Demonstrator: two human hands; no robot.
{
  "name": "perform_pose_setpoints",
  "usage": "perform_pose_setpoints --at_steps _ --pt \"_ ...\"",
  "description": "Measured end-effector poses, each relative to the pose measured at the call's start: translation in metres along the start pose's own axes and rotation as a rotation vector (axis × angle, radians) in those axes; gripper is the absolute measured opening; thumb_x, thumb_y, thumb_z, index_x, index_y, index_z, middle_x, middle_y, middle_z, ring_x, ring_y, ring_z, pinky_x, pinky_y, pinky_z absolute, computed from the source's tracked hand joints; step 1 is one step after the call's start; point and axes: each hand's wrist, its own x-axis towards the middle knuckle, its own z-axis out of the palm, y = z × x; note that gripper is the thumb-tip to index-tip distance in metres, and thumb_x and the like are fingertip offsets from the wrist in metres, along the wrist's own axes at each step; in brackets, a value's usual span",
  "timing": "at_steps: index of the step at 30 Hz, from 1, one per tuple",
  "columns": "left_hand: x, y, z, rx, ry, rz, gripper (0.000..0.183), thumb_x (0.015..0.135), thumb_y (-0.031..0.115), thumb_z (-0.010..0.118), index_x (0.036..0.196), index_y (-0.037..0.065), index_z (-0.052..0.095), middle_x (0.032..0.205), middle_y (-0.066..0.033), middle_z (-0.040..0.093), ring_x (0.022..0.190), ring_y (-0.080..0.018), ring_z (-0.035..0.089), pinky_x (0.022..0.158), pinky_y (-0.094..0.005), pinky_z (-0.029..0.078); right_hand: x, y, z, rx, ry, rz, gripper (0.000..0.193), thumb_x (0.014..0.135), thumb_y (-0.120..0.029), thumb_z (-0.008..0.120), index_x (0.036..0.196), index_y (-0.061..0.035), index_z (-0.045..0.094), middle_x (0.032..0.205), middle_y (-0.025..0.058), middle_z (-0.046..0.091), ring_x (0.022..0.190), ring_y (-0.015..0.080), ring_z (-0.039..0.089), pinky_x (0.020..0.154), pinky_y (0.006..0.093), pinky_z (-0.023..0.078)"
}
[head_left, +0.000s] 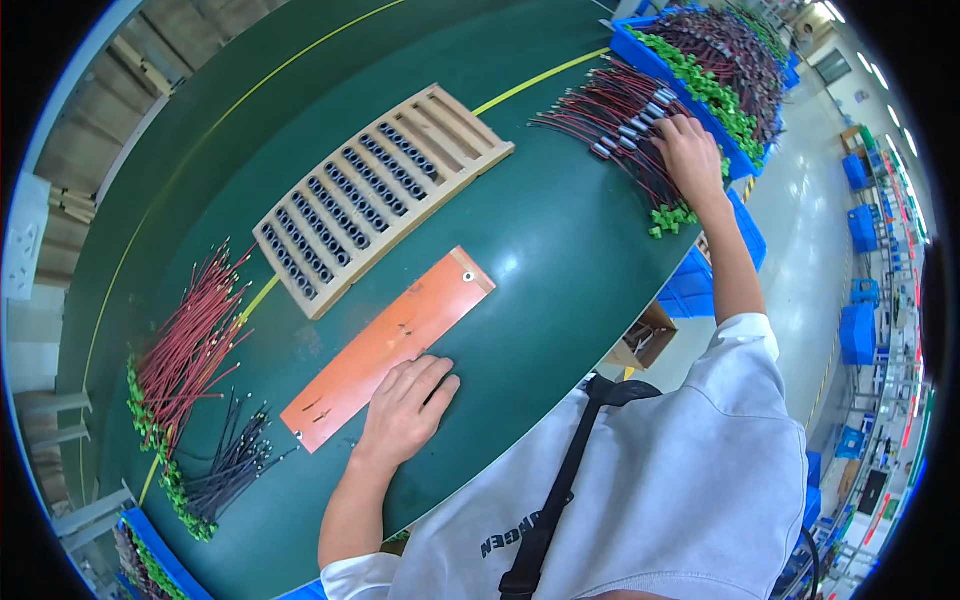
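My left hand (408, 408) lies palm down, its fingers extended over the near edge of an orange rectangular board (385, 350) with a hole at each end. Out at the far right, my right hand (692, 155) has its fingers curled down at a bundle of red and black wires (625, 95); what they pinch, if anything, is hidden. Several silver cylinders (628, 132) sit in a row along those wires, beside the fingertips. Beyond the board stands a slotted wooden rack (430, 195) holding rows of black ring-ended cylinders (355, 188).
Red wires (195, 345) and black wires (235, 460) with green connectors lie at the left of the green table (520, 350). A blue bin (640, 55) heaped with wires stands at the far right. Below the table's right edge are a blue crate (690, 285) and a cardboard box (650, 338).
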Motion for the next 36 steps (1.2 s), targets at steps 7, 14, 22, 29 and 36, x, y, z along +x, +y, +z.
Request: perform_pose_setpoints --at_steps 7,14,22,29,36 --pt "-0.002 -0.004 -0.002 -0.033 0.036 -0.034 0.024 0.075 0.003 0.074 0.099 0.003 0.071 0.109 -0.0121 0.069 0.102 -0.0304 0.068 0.086 -0.0421 0.056 0.036 -0.135 -0.015 0.686 0.116 -0.215 0.017 0.092 -0.015 0.07 0.105 -0.0051 0.069 0.1 0.0128 0.067 0.095 0.0339 0.065 0.083 0.0463 0.053" --pt "-0.013 -0.018 -0.003 0.045 0.182 0.103 0.024 0.078 0.007 0.069 0.101 0.003 0.07 0.113 -0.0111 0.067 0.108 -0.0278 0.066 0.085 -0.0401 0.057 0.076 -0.262 0.018 0.945 0.023 -0.087 0.031 0.093 -0.021 0.073 0.111 0.0029 0.067 0.102 0.0215 0.069 0.092 0.0364 0.067 0.084 0.0445 0.054" --pt "-0.066 -0.046 -0.107 0.555 0.298 -0.139 0.024 0.074 0.006 0.066 0.097 0.008 0.07 0.102 -0.0061 0.069 0.098 -0.0269 0.069 0.082 -0.0394 0.057 0.076 -0.27 0.014 1.008 0.004 -0.051 0.025 0.099 -0.021 0.069 0.107 0.0025 0.068 0.09 0.0128 0.066 0.078 0.0212 0.066 0.073 0.0339 0.054" --pt "-0.165 -0.129 -0.203 0.937 -0.205 -0.55 0.022 0.079 0.008 0.062 0.099 0.009 0.072 0.104 -0.0051 0.058 0.1 -0.0232 0.06 0.083 -0.0368 0.052 0.081 -0.252 0.067 1.496 0.02 0.27 0.032 0.104 -0.025 0.065 0.114 0.0058 0.067 0.097 0.005 0.07 0.082 0.0071 0.062 0.073 0.0235 0.052" --pt "-0.202 -0.138 -0.23 0.809 0.172 -0.717 0.026 0.085 -0.004 0.06 0.108 0.003 0.069 0.112 -0.0166 0.071 0.102 -0.036 0.07 0.083 -0.044 0.058 0.082 -0.257 0.06 1.494 -0.001 0.255 0.031 0.103 -0.023 0.067 0.113 0.0055 0.067 0.092 0.0041 0.069 0.081 0.0064 0.062 0.072 0.0227 0.051"
